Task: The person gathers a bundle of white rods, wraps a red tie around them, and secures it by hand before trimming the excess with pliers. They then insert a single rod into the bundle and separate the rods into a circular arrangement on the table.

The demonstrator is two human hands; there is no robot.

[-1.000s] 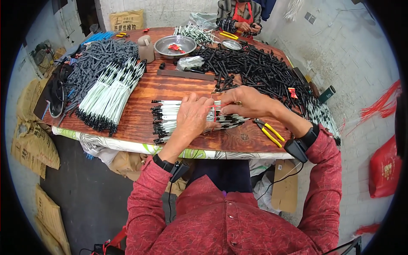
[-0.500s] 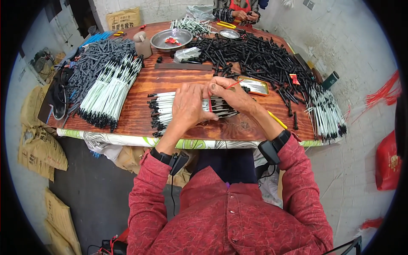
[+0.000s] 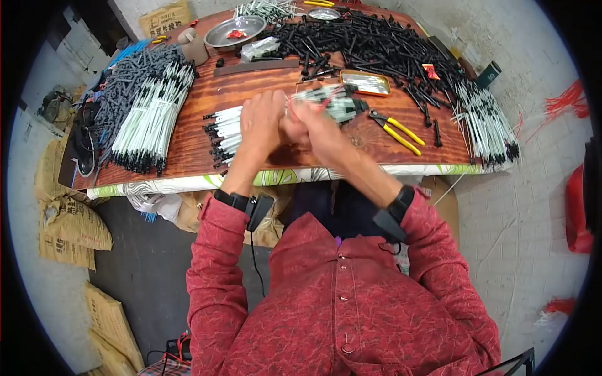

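Observation:
A bundle of thin white rods with black ends [image 3: 227, 123] lies across the middle of the table, near its front edge. My left hand [image 3: 263, 122] is closed over the bundle, fingers wrapped round its middle. My right hand [image 3: 318, 133] is pressed close beside it, blurred by motion, with its fingers curled at a thin red tie [image 3: 318, 107]. The bundle's right part is smeared, and its middle is hidden under my hands. Yellow-handled pliers [image 3: 401, 133] lie on the wood to the right of my right hand.
Large rod bundles stand at the left [image 3: 147, 128] and right [image 3: 486, 125]. Black plastic pieces [image 3: 370, 47] and grey pieces [image 3: 125, 88] are heaped behind. A metal bowl [image 3: 216, 37], a flat dark bar [image 3: 257, 67] and a yellow-rimmed tray [image 3: 365, 83] lie beyond my hands.
The bundle's right part has swung up and away, blurring. My right hand has moved nearer my left, uncovering the pliers. The view has shifted, and the co-worker across the table is out of sight.

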